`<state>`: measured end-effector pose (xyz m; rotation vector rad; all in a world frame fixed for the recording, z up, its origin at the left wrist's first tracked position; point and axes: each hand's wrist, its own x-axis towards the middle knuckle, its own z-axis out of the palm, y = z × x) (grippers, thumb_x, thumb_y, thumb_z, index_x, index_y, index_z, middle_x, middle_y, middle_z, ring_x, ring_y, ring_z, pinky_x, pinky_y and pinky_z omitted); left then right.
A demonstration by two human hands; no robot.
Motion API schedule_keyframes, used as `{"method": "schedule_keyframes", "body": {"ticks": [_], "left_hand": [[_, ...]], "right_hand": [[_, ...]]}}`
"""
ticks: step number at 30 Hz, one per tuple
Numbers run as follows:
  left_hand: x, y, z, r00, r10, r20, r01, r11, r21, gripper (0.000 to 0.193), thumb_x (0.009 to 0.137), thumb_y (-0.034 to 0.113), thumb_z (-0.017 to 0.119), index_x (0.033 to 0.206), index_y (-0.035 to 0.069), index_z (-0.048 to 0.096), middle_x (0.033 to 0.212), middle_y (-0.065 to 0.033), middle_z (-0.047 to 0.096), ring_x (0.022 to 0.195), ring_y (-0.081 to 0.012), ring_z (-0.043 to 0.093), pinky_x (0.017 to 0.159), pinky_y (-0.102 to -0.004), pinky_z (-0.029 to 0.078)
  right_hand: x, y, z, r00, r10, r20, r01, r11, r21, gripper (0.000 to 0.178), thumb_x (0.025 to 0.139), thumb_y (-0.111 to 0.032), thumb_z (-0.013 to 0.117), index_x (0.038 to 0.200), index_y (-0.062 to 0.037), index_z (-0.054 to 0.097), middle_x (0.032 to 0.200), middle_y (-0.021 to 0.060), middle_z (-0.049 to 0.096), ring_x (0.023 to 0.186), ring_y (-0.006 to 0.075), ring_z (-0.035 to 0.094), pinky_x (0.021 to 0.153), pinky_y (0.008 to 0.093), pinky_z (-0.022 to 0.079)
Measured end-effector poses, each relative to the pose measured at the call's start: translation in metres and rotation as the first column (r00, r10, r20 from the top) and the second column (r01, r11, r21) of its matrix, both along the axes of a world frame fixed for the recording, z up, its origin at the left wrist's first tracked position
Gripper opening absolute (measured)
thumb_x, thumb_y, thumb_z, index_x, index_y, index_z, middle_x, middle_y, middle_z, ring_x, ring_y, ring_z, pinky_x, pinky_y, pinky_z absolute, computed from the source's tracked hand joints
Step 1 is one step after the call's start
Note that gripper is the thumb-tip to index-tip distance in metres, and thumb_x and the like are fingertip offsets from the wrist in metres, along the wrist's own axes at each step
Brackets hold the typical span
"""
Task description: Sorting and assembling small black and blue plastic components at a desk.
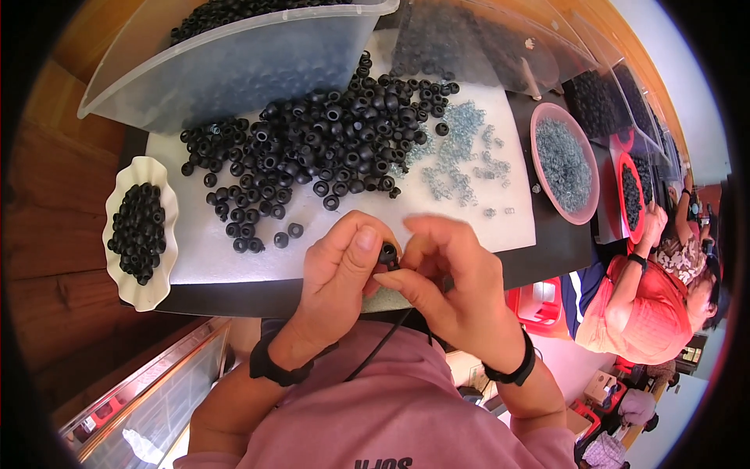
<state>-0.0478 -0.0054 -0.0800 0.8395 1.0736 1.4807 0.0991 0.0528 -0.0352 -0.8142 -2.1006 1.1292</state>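
Near the front edge of the table, my left hand [344, 254] holds a small black round hollow piece [388, 254], like the body of a cord lock, between thumb and fingers. My right hand [457, 277] meets it from the other side, thumb at its lower end and fingers curled. Both hands are closed, and the fingers partly hide the piece. Beyond them lies a heap of similar black pieces [312, 148] on a white sheet [211, 262]. To its right are scattered small pale, coil-like springs [461, 148].
A wavy-edged white dish [168, 273] of black pieces stands at the left. A translucent bin [266, 70] rises behind the heap. At the right, a pink bowl [539, 129] holds many springs. Another person [648, 313] in an orange-red top works further right, near a red basin [622, 176].
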Motion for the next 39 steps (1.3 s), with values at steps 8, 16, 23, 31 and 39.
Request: {"method": "schedule_keyframes", "body": {"ticks": [8,16,23,31,39], "left_hand": [[-0.006,0.003,-0.005,0.997,-0.061,0.037,0.060,0.998,0.016,0.036,0.107,0.033,0.044,0.089,0.006,0.058,0.070,0.0052,0.051,0.059,-0.0015,0.041,0.052,-0.0184,0.032],[-0.006,0.001,-0.002,0.998,-0.048,-0.039,0.047,0.999,-0.023,0.040,0.107,0.033,0.043,0.085,0.004,0.057,0.064,0.0027,0.051,0.055,-0.0032,0.043,0.049,-0.0202,0.033],[-0.004,0.004,0.002,0.997,-0.001,-0.071,-0.003,0.999,-0.051,0.040,0.107,0.034,0.042,0.085,0.004,0.058,0.062,0.0018,0.052,0.054,-0.0032,0.043,0.048,-0.0199,0.032],[-0.005,0.006,0.009,0.998,-0.007,-0.056,0.001,0.995,-0.101,0.043,0.105,0.039,0.042,0.084,0.004,0.055,0.068,-0.0023,0.052,0.055,-0.0068,0.046,0.047,-0.0220,0.031],[-0.013,0.003,0.005,0.974,-0.092,0.207,0.085,0.995,0.043,0.035,0.104,0.038,0.049,0.096,0.006,0.059,0.073,0.0017,0.053,0.056,-0.0028,0.044,0.046,-0.0183,0.029]], "right_hand": [[0.002,0.028,-0.004,0.969,0.245,-0.037,-0.247,0.945,-0.214,0.034,0.088,-0.011,0.074,0.114,0.0010,0.057,0.080,0.0108,0.063,0.068,0.0211,0.064,0.061,0.0313,0.051],[-0.001,0.031,-0.026,0.954,0.245,-0.173,-0.295,0.872,-0.390,0.023,0.091,-0.010,0.070,0.103,-0.0008,0.053,0.066,0.0079,0.059,0.058,0.0172,0.058,0.055,0.0305,0.045],[-0.009,0.031,-0.030,0.926,0.214,-0.312,-0.338,0.838,-0.428,0.016,0.093,-0.006,0.065,0.100,-0.0009,0.052,0.070,0.0092,0.065,0.061,0.0134,0.061,0.056,0.0284,0.046],[0.001,0.030,-0.014,0.967,0.227,-0.118,-0.253,0.918,-0.305,0.035,0.088,-0.013,0.074,0.116,-0.0025,0.054,0.074,0.0083,0.063,0.062,0.0160,0.060,0.057,0.0304,0.048],[0.007,0.020,0.006,0.978,0.208,-0.003,-0.206,0.972,0.110,0.051,0.079,-0.013,0.079,0.125,-0.0043,0.060,0.087,0.0093,0.058,0.063,0.0235,0.057,0.058,0.0329,0.049]]}}
